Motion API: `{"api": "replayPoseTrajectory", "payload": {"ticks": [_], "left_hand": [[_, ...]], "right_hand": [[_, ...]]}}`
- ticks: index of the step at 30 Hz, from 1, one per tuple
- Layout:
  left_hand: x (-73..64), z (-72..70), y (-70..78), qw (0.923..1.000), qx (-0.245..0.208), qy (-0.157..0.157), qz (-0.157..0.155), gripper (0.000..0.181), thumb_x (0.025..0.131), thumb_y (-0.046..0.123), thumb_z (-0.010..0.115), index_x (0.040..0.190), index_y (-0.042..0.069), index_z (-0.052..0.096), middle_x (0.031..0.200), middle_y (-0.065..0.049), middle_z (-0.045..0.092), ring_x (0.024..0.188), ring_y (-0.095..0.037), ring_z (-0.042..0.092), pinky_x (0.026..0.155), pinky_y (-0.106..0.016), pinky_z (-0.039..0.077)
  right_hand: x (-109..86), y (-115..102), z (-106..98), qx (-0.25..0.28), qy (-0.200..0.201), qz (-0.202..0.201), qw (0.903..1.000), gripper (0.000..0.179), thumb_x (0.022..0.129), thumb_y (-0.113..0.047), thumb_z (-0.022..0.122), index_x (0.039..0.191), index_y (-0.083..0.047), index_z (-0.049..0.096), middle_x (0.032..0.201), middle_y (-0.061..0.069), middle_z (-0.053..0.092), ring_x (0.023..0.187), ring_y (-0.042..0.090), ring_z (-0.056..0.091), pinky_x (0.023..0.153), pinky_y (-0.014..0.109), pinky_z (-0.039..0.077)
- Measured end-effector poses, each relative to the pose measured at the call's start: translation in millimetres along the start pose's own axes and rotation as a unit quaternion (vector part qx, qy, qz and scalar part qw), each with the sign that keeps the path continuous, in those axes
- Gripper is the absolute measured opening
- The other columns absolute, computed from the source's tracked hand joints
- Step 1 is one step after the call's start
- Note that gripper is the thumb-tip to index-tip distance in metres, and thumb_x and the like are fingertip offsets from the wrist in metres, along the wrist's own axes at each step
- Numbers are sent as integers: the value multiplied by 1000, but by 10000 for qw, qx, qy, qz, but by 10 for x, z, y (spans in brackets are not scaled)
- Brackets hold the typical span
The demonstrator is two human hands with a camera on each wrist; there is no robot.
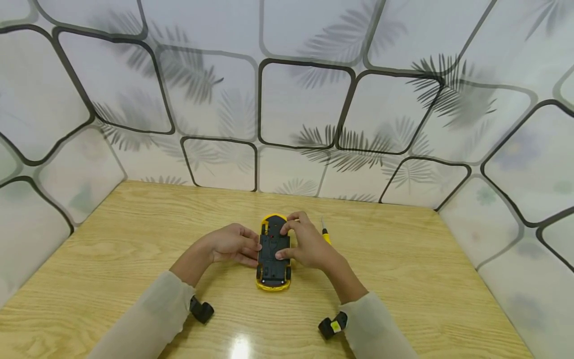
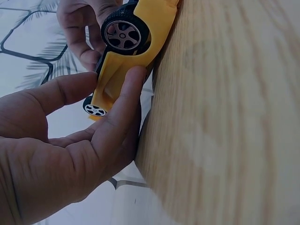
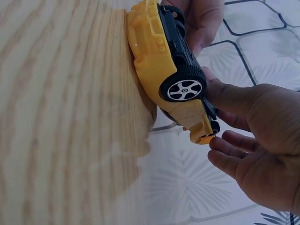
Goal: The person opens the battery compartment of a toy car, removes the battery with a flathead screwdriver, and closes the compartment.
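Observation:
A yellow toy car (image 1: 275,267) lies upside down on the table, its black underside facing up and its nose and tail along my line of sight. My left hand (image 1: 234,244) grips its left side; in the left wrist view the thumb is at the chassis edge and a finger presses the yellow body (image 2: 161,23). From the right, my right hand (image 1: 309,245) holds the car, thumb and index finger on the black chassis. The right wrist view shows a silver-spoked wheel (image 3: 184,90) near the right thumb.
Just right of my right hand lies a screwdriver (image 1: 326,237) with a yellow and black handle, partly hidden by the hand. The wooden table (image 1: 403,279) is bordered by patterned panels (image 1: 296,169) at the back and sides.

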State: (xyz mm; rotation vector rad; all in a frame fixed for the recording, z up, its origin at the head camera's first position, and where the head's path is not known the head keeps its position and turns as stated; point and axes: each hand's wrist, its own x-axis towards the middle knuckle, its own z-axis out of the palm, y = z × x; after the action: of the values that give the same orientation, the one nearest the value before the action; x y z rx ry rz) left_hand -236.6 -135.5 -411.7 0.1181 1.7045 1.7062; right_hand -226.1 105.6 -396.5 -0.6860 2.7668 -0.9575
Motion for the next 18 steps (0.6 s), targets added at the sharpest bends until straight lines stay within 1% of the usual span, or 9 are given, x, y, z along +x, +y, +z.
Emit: {"api": "replayPoseTrajectory", "payload": {"ticks": [7,9,14,18], "left_hand": [[-3,-1,2,10000,-8,-42,-5,52,101,-1,56,147,-17,37,123,-27,66,107,-33,70,95,-48,59],[-4,0,6,10000,-21,-36,-19,48,101,-1,56,145,-16,41,121,-27,67,107,-33,70,95,-47,59],[-3,-4,14,10000,-28,-66,-9,44,102,-1,56,141,-16,45,120,-26,68,106,-32,71,94,-47,60],[-8,-10,14,9999,7,-107,0,47,102,-1,55,144,-16,41,122,-27,66,107,-32,70,95,-47,59]], "right_hand": [[-3,-13,-6,-8,17,-57,10000,41,82,-23,88,112,-12,63,136,9,47,129,33,50,107,50,49],[-6,-21,-11,-37,20,-83,10000,42,82,-23,88,112,-12,62,133,8,49,128,32,51,106,49,50],[-11,-39,-24,-180,71,-226,9996,44,81,-24,89,112,-13,60,125,5,53,125,31,52,105,48,49],[-16,-52,-26,-315,106,-320,9989,44,80,-24,90,111,-12,60,122,4,57,122,31,52,103,48,49]]}}
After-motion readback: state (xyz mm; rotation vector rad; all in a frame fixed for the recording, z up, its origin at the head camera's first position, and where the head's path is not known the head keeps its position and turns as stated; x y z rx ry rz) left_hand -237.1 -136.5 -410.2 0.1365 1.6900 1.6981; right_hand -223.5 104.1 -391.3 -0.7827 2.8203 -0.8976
